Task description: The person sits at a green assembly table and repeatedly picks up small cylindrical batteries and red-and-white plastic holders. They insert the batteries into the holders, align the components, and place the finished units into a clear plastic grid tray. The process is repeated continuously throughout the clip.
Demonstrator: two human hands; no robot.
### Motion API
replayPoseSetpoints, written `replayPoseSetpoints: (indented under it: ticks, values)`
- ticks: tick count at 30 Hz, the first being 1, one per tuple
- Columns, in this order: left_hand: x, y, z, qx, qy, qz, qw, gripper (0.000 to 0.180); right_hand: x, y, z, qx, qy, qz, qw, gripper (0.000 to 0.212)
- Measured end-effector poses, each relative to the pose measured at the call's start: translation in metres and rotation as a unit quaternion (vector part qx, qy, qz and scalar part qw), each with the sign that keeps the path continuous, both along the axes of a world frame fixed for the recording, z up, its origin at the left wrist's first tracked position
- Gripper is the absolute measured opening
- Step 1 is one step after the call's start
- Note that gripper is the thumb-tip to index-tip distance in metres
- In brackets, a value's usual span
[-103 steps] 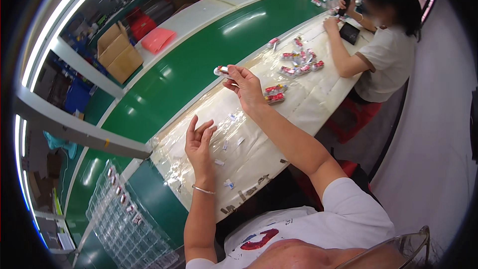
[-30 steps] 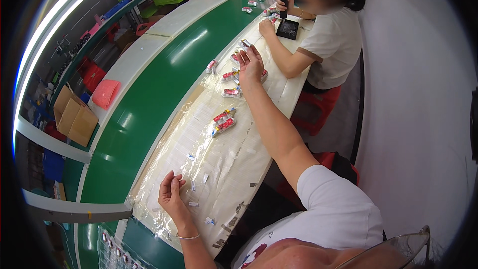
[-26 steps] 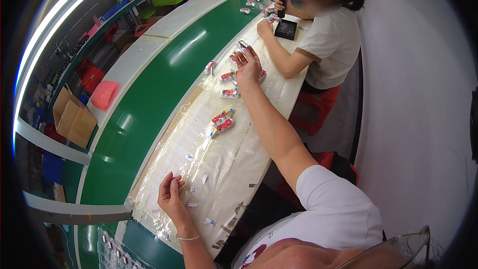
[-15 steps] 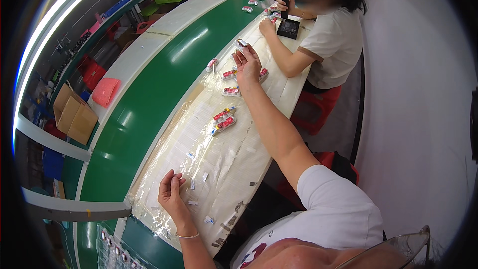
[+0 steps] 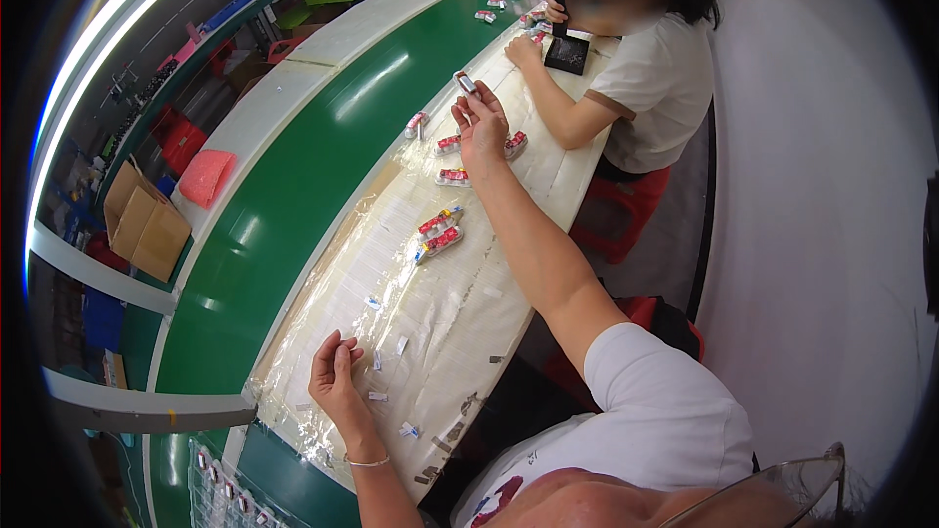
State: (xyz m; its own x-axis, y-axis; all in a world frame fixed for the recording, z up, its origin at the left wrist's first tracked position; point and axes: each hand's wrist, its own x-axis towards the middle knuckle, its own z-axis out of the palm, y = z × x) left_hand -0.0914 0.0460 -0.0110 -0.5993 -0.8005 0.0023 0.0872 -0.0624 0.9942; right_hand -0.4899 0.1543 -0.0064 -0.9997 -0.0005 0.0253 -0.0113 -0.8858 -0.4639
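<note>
My right hand (image 5: 482, 127) is stretched far along the table and pinches a small silvery metal-cased piece (image 5: 466, 83) at its fingertips. Below it lie several small red-and-white clear packs, one pack (image 5: 453, 177) beside my wrist and a pair of packs (image 5: 439, 232) nearer to me. Over the near end of the table hovers my left hand (image 5: 337, 369), fingers curled and thumb against the index finger; whatever is in them, if anything, is hidden. Close to it are several small white-and-blue slips, among them one slip (image 5: 378, 397) near the wrist.
A green conveyor belt (image 5: 264, 205) runs along the left of the pale, film-covered table (image 5: 445, 313). Across the far right a person (image 5: 646, 78) sits at a black tray (image 5: 567, 55). A grey metal frame bar (image 5: 156, 415) crosses at lower left, above a clear tray (image 5: 230, 499).
My right hand has shifted slightly left, and the silvery piece in it has turned so its metal face shows more. My left hand has hardly moved.
</note>
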Motion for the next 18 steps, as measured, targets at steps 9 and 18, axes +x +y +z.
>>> replayPoseSetpoints:
  ticks: [9,18]
  values:
    - [0.001,-0.003,-0.001,0.003,0.0,-0.011,1.0,0.025,0.009,-0.006,0.007,0.017,0.072,0.056,0.996,0.036]
    - [0.002,-0.003,0.001,0.016,0.006,-0.017,1.0,0.025,0.038,-0.021,0.018,0.039,0.194,0.188,0.962,0.035]
